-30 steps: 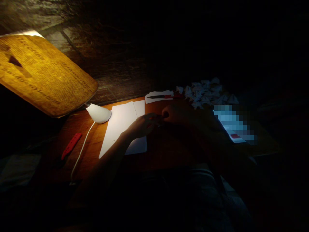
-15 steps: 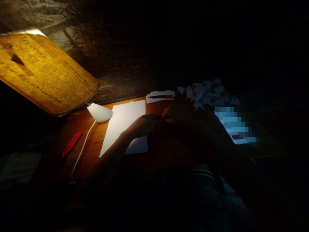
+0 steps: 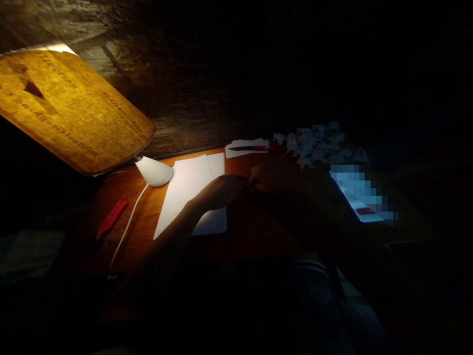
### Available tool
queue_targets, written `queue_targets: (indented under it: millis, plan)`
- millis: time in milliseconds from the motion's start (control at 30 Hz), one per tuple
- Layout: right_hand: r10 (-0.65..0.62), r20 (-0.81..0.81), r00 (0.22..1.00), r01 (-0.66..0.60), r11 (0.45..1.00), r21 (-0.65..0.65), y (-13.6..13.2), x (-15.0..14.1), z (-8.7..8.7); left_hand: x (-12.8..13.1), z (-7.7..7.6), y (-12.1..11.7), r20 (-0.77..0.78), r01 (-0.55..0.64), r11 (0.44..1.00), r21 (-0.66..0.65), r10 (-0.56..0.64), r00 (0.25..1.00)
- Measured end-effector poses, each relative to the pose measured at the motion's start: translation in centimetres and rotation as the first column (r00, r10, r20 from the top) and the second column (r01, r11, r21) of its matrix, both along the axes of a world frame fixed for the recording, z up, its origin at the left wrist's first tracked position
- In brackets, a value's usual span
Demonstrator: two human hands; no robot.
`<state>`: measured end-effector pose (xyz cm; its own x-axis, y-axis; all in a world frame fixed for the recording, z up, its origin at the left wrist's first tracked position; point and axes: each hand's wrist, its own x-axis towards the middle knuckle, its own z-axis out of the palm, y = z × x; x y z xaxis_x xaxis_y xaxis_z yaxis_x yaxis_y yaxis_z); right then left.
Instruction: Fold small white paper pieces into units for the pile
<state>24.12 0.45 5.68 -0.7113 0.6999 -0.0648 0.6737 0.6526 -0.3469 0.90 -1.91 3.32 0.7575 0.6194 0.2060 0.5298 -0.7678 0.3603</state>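
Observation:
Over the middle of the table my left hand (image 3: 221, 190) reaches across the edge of some white paper sheets (image 3: 190, 180). Its fingers are bent and drawn in toward my right hand (image 3: 266, 178). The right hand is closed, its fingertips meeting those of the left. Deep shadow hides whatever lies between the two hands, so I cannot make it out. Just behind them, smaller white paper pieces (image 3: 240, 143) lie stacked with a dark-bladed, red-handled knife (image 3: 246, 148) on top. Many folded white paper pieces (image 3: 314, 143) are heaped at the back right.
A lit lamp with a printed yellow shade (image 3: 81, 108) and white base (image 3: 153, 172) leans in from the left. Its white cable (image 3: 127, 231) crosses the wooden table (image 3: 136, 209) beside a red-handled tool (image 3: 112, 219). A glowing phone (image 3: 358, 202) lies at right. A stone wall (image 3: 173, 108) rises behind.
My view has shifted slightly, so everything sits a little further right. My left fingers look more gathered against the right hand; both hands stay in the same place over the table.

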Motion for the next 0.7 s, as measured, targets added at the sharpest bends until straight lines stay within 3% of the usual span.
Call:
queue_targets:
  millis: [200, 567, 700]
  plan:
    - [0.028, 0.004, 1.000, -0.027, 0.999, -0.028, 0.3, 0.4, 0.4, 0.0, -0.2, 0.1, -0.024, 0.000, 0.999, 0.038, 0.001, 1.000]
    - [-0.050, -0.001, 0.999, 0.050, 0.995, -0.087, 0.9, 1.5, -0.4, -0.4, -0.2, 0.1, -0.009, 0.018, 0.999, 0.029, -0.017, 1.000]
    - [-0.087, -0.009, 0.996, 0.086, 0.993, -0.085, 0.6, 1.5, 0.1, -0.3, -0.5, 0.4, -0.016, 0.021, 0.998, 0.062, -0.020, 1.000]
